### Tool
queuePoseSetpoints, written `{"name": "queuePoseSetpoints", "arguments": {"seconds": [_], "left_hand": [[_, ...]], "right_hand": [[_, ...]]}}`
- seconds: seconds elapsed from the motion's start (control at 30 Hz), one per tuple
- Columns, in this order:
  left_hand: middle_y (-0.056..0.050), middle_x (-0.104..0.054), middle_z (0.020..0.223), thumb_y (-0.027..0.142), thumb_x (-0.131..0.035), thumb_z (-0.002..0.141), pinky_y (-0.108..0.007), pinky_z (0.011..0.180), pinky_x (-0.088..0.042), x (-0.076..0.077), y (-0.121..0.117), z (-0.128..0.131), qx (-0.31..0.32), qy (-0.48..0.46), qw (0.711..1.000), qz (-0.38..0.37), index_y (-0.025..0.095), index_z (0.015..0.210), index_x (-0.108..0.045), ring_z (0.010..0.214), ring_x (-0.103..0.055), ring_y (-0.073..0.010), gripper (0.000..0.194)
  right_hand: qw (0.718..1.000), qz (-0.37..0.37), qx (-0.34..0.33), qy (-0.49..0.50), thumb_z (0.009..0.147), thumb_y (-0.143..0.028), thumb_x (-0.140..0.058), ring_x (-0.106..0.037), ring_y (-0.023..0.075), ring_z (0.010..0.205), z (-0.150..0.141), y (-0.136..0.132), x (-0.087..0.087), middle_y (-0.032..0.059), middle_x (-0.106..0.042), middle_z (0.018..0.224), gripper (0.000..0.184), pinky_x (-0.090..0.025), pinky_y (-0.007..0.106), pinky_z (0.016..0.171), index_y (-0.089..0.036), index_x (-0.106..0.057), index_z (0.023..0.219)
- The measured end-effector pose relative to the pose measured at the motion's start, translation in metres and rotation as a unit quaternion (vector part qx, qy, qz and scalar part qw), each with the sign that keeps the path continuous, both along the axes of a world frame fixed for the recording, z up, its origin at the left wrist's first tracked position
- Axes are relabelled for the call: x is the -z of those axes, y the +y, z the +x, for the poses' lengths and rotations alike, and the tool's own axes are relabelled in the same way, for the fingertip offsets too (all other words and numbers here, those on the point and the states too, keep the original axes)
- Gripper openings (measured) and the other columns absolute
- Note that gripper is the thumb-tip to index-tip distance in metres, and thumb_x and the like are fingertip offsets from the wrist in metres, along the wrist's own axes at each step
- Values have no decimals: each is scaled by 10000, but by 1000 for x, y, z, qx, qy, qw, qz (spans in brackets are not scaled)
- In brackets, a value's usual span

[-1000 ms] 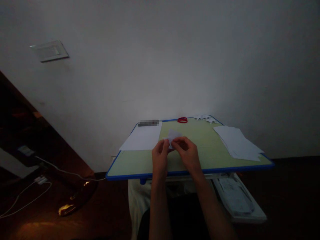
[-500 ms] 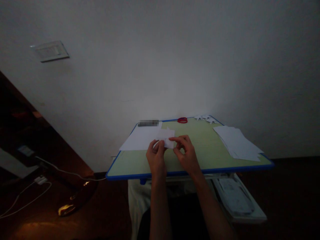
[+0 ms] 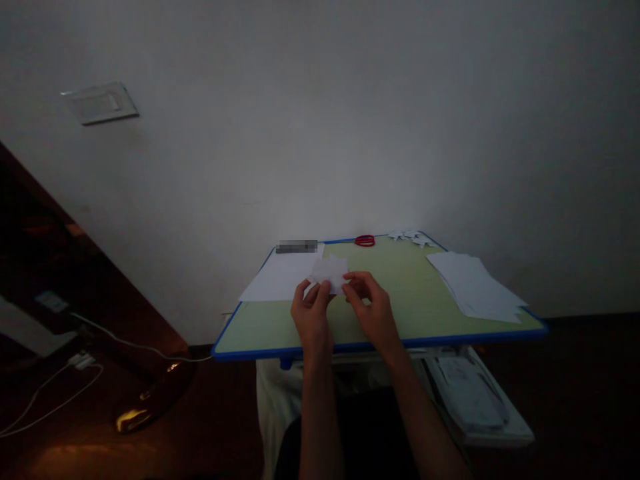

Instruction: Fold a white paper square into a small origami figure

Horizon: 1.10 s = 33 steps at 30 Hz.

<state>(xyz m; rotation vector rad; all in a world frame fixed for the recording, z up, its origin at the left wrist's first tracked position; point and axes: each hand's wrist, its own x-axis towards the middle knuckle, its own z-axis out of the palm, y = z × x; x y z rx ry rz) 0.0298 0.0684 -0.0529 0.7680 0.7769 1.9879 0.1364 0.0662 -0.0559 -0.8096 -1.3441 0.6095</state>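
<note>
A small folded white paper (image 3: 329, 272) is held just above the green table (image 3: 410, 293) with a blue rim. My left hand (image 3: 311, 312) pinches its lower left edge with closed fingers. My right hand (image 3: 370, 308) pinches its right edge between thumb and fingertips. Both hands sit near the table's front middle.
A white sheet (image 3: 283, 277) lies at the left behind the hands, and a stack of white sheets (image 3: 473, 285) lies at the right. A red band (image 3: 365, 240) and paper scraps (image 3: 411, 237) rest at the far edge. Cables (image 3: 75, 363) run on the floor at left.
The folded paper has been turned and shifted a little left, from a pointed shape to a flatter one. Both hands moved slightly left with it.
</note>
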Motion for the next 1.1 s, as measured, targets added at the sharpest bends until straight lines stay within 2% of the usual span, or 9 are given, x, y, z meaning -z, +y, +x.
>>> {"name": "queuePoseSetpoints", "arguments": {"seconds": [0.13,0.27,0.33,0.43,0.53,0.63,0.8,0.97,1.1], "left_hand": [[-94,-766,965,305,-929,631,-327,827,-559,-1,1,0,-24,-10,999,-19,135,1048,-695,863,-721,-187,507],[-94,-746,1018,338,-920,642,-328,853,-535,-2,1,0,-40,-20,999,-27,138,1073,-730,920,-704,-192,512],[-88,-736,1026,355,-912,654,-318,848,-522,-1,1,0,-51,-13,998,-34,139,1104,-739,913,-689,-179,529],[-80,-735,1013,372,-904,668,-307,836,-505,1,1,-1,-59,10,997,-39,141,1133,-748,887,-671,-164,542],[-73,-747,981,377,-901,673,-309,841,-498,2,2,-1,-62,18,997,-30,146,1098,-762,881,-670,-166,504],[-79,-760,967,390,-901,673,-315,845,-502,3,3,-1,-52,23,998,-17,140,1027,-774,890,-678,-180,452],[-67,-763,941,393,-902,667,-311,841,-503,1,3,-1,-47,33,998,-14,143,987,-785,887,-677,-185,422],[-70,-772,953,367,-914,648,-323,860,-511,-1,1,-1,-23,28,999,-19,151,984,-799,900,-686,-192,415],[-87,-782,984,338,-913,640,-322,834,-527,-2,0,-1,6,19,1000,-19,150,972,-810,902,-696,-196,396]], "right_hand": [[996,53,-4,-71,954,-227,-585,-646,177,796,2,-3,-1,26,-682,907,209,-506,306,712,-236,-719,1114],[985,107,-13,-138,875,-70,-586,-633,191,855,3,-4,0,19,-686,918,400,-502,342,807,-272,-739,1185],[981,113,4,-158,853,-62,-630,-606,198,843,3,-4,1,22,-650,905,422,-501,372,842,-281,-754,1191],[977,111,53,-175,856,-133,-724,-542,208,819,3,-3,3,32,-536,891,344,-508,386,795,-300,-792,1149],[967,131,103,-193,843,-159,-783,-528,244,949,3,-4,4,54,-507,990,317,-500,433,861,-368,-817,1078],[961,146,124,-200,831,-162,-812,-495,298,1173,3,-5,4,71,-502,1207,301,-464,511,980,-410,-827,1001],[969,134,93,-187,824,-187,-828,-443,325,1326,3,-3,5,50,-441,1421,256,-483,521,1002,-409,-831,951],[980,101,66,-158,828,-205,-827,-508,289,1245,3,3,10,58,-490,1334,235,-513,485,997,-400,-831,958],[988,68,35,-134,854,-215,-802,-535,266,1210,3,6,12,65,-499,1267,216,-507,462,1054,-370,-831,1001]]}}
